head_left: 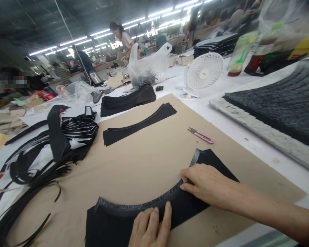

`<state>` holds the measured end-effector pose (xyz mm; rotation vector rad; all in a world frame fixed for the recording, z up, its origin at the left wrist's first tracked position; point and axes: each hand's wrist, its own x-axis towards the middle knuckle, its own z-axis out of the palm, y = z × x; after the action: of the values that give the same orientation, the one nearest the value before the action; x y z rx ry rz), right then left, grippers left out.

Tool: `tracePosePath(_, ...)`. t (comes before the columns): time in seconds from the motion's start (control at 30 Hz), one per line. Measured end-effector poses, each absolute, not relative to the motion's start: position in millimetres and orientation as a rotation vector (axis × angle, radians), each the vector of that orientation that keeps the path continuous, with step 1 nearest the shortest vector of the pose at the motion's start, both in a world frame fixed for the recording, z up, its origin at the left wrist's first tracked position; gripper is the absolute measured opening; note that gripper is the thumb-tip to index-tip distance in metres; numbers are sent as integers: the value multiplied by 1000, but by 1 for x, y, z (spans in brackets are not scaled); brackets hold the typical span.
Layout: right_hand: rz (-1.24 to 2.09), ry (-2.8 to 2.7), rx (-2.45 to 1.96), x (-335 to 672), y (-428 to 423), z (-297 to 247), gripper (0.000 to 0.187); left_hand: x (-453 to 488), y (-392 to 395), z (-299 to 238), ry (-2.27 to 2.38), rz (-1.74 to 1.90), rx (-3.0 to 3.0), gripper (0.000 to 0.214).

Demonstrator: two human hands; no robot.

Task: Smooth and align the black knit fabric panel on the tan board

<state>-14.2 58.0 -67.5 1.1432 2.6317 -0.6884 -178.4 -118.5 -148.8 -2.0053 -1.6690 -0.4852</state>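
Observation:
A black curved fabric piece lies on brown paper board, with a grey, speckled strip along its concave edge. My right hand pinches that edge between thumb and fingers, right of the curve's middle. Lower down, my left hand rests on the black fabric with its fingertips apart, just below the strip. Another black curved piece lies flat farther back on the board. Pink-handled thread snips lie to the right of it, touched by neither hand.
A stack of black pieces sits behind the board. Black strips and bundled pieces crowd the left. A white fan, a plastic bag and bottles stand behind; dark textured sheets lie right. People are in the background.

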Motion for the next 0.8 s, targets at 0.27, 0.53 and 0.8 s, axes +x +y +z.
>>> tracePosePath(0.27,-579,2681,1170,-12,56,-70,17,-178,-117,-143,-1700,-446,-1993,38)
tracePosePath(0.53,-481,2863,1075,-2,51,-85,16,-149,-93,-134,-1677,-476,-2064,35)
tracePosePath(0.8,-686,2764,1130,11,80,-70,24,-130,-80,-150,-1666,-363,-2076,37)
